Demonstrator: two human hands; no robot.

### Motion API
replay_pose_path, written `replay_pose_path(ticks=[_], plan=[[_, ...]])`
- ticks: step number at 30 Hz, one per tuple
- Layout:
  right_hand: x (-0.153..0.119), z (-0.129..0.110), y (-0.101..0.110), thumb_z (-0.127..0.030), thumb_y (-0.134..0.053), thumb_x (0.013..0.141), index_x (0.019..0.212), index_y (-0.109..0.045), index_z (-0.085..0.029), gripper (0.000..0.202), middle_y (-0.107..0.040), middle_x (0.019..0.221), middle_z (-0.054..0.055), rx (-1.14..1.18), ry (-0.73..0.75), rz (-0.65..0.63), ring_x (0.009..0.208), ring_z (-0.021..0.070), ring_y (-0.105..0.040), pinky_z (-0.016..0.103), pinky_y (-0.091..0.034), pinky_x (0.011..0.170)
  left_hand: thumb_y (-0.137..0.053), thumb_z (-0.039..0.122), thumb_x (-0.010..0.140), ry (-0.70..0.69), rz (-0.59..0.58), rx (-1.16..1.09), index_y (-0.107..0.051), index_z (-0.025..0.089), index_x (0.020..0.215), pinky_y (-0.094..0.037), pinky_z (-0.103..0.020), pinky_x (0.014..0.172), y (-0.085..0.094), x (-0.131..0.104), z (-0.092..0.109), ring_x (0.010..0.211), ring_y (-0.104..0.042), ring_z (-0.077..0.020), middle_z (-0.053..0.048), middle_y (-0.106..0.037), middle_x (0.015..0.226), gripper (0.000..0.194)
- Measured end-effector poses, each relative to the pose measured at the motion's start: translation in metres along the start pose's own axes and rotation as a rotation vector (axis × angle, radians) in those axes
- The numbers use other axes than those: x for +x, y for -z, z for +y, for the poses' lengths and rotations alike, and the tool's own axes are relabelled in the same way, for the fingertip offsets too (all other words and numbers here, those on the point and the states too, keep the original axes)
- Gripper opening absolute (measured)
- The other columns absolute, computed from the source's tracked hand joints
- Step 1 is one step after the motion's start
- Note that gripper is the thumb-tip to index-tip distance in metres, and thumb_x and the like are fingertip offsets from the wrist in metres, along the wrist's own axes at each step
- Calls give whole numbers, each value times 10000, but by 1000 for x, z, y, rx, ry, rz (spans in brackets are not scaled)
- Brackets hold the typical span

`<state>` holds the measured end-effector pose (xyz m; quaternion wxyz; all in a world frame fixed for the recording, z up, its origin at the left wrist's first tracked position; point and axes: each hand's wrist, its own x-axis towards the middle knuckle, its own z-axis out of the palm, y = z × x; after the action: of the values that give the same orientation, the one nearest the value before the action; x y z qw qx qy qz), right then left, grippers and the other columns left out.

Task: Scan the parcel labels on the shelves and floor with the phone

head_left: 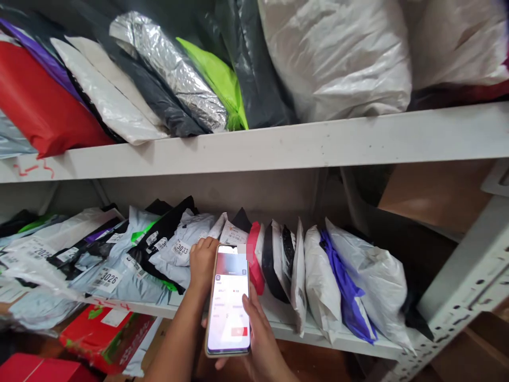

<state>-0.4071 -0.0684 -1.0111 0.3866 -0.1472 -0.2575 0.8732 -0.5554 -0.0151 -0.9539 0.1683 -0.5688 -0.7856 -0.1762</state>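
Forward reach both hands: the right hand (258,321) grasping a phone (228,302), the left hand (204,260) curled beside parcels (234,233), grip unclear.

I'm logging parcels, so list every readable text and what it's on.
"3026": blue-grey parcel.
"3033": paler grey parcel.
"2026", last digit unsure: whitish parcel.
Red "2-3": upper shelf edge.
Too small or blurred: phone screen, red box, lower shelf edge, remaining labels.

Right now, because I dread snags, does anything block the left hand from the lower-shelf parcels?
Nothing visible does: the left hand is at the parcels, though contact is hard to confirm. The phone, in the right hand, sits beside it, not between.
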Motion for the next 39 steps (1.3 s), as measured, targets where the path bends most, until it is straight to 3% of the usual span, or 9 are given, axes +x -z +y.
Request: replay_pose_path(ticks=[6, 29, 36, 39], plan=[[-9, -20, -16, -584, -852, 625, 1557, -46, -337, 1257, -760, 966, 87, -13, 69, 66, 815, 337, -743, 440, -608, 521, -382, 229, 991, -23, 26, -29, -661, 165, 839, -395, -385, 828, -2, 0, -3, 968, -576, -254, -88, -671, 967, 323], [-13, -21, -19, -566, -805, 701, 1550, -155, -343, 1093, -746, 1052, 82, -28, 70, 31, 810, 294, -737, 422, -605, 613, -358, 150, 939, -55, 70, -58, -671, 163, 861, -423, -412, 830, -7, 0, -8, 952, -592, -277, -117, -672, 945, 323], [-11, -23, -7, -531, -767, 764, 1552, -134, -326, 1031, -751, 1044, 102, -75, 59, -96, 804, 300, -745, 363, -588, 518, -410, 140, 926, -72, 102, -71, -678, 158, 856, -424, -406, 807, -12, 2, -10, 924, -597, -274, -101, -678, 922, 278], [-9, -28, -1, -327, -782, 721, 1554, -68, -279, 1098, -747, 1093, 118, -64, 20, -233, 903, 320, -742, 348, -592, 542, -427, 141, 925, -68, 95, -72, -678, 159, 830, -413, -397, 803, -14, 3, -11, 928, -596, -266, -102, -681, 935, 270]])
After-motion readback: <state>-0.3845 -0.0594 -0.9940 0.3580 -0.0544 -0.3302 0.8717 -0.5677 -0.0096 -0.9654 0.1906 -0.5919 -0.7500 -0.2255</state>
